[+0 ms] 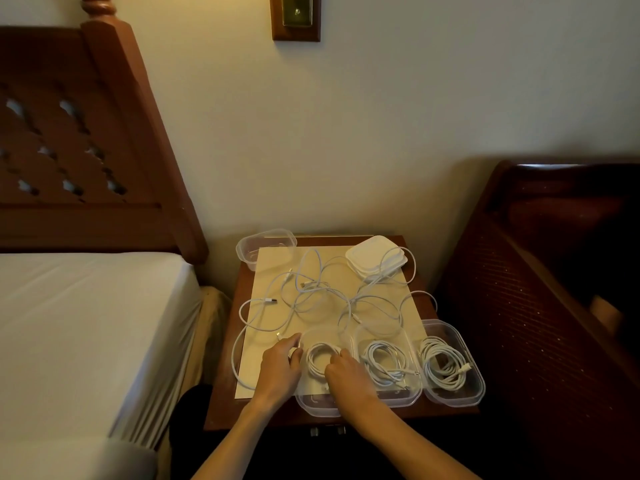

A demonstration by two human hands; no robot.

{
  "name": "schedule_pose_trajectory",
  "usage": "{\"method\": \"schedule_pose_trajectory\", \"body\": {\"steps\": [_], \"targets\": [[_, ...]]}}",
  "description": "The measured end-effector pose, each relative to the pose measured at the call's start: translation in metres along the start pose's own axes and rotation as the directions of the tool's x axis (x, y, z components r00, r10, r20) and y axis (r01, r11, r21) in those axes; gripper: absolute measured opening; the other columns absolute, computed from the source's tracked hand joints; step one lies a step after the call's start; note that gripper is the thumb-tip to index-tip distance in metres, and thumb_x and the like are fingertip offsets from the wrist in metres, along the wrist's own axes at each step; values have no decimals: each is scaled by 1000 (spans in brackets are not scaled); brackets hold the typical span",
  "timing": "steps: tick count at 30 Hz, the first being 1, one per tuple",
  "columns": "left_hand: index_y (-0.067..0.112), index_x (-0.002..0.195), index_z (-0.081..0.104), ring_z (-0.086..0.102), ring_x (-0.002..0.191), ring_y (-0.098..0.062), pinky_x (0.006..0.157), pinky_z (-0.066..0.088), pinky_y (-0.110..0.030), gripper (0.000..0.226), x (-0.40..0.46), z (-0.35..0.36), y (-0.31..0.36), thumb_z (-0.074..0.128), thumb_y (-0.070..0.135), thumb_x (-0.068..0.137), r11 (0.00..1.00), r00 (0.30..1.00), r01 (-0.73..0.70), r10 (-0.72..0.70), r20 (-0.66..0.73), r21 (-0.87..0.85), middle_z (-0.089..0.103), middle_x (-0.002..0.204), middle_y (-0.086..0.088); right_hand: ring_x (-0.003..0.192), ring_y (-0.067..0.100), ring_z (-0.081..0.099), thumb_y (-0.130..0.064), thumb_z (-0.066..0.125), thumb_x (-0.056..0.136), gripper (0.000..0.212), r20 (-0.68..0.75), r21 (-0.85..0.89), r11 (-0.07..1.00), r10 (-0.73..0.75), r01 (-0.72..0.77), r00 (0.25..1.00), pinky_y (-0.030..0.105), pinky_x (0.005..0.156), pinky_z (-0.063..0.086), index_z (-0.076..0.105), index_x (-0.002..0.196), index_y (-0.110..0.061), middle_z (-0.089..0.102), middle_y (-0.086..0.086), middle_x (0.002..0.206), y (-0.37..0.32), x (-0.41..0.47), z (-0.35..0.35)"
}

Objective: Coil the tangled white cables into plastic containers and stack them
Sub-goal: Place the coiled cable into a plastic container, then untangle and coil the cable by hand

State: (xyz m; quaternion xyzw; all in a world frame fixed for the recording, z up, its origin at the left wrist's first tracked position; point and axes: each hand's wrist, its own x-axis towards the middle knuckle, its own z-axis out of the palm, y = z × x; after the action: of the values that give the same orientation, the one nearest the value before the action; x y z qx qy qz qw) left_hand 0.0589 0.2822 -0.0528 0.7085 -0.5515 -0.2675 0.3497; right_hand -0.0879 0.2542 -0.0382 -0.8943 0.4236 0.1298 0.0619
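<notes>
Tangled white cables (322, 296) lie loose across a cream mat (273, 344) on a small wooden nightstand (420, 282), between a bed (86, 323) on the left and a dark chair (554, 271) on the right. Three clear plastic containers sit in a row at the near edge. Right container (476, 386) and middle container (414, 393) each hold a coiled cable, no lids. Left container (311, 405) holds a coil (320, 358) that both hands are working on. Left hand (278, 367) at the container's left rim, fingers curled, pinching a cable strand that trails off in a loop over the nightstand's left side. Right hand (346, 375) sits over the container, fingers bent down onto the coil; grip itself is hidden, cannot tell how tight. One empty container (265, 247) at the far left corner, overhanging the mat's corner. Stack of white lids (375, 258) at the far right, a cable loop draped over it.
</notes>
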Motion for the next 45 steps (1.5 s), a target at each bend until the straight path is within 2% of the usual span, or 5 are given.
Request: {"method": "schedule_pose_trajectory", "body": {"steps": [13,21,34,41,45], "targets": [[18,128,60,62,77,-2,71,46,-16,34,25,-18,22,59,30,96,999,969,32,-31,-244,-2,65,115,6,95,11,57,-31,49,99,20,-497,484,875,294,-21,816,28,75,48,57,114,-21,55,-8,113,38,0,-40],[16,107,66,67,81,-15,79,56,-38,19,105,-31,61,62,29,93,990,991,90,-100,-92,-104,67,93,4,97,28,64,-33,59,92,21,-153,473,802,481,-364,863,38,79,53,67,98,-14,67,6,103,79,61,-69],[6,94,70,51,48,-13,41,38,-21,29,163,-154,182,56,31,98,822,986,-119,31,-166,-556,75,84,-9,47,9,32,-33,45,103,30,-266,964,138,481,227,835,24,46,33,64,102,-9,34,-2,57,141,54,-212],[16,63,62,58,62,-22,59,42,-32,59,151,-176,194,41,62,94,934,877,-107,250,-411,340,63,61,1,48,9,30,-36,40,104,33,-345,937,175,345,302,873,23,45,27,59,89,-13,35,-5,54,140,36,-278],[19,119,54,53,73,-14,69,40,-28,33,128,-139,193,56,40,95,933,909,-354,329,-256,-61,55,107,1,46,8,31,-35,41,104,34,-393,910,251,273,329,878,22,45,28,60,89,-11,36,-4,54,128,32,-298]]}}
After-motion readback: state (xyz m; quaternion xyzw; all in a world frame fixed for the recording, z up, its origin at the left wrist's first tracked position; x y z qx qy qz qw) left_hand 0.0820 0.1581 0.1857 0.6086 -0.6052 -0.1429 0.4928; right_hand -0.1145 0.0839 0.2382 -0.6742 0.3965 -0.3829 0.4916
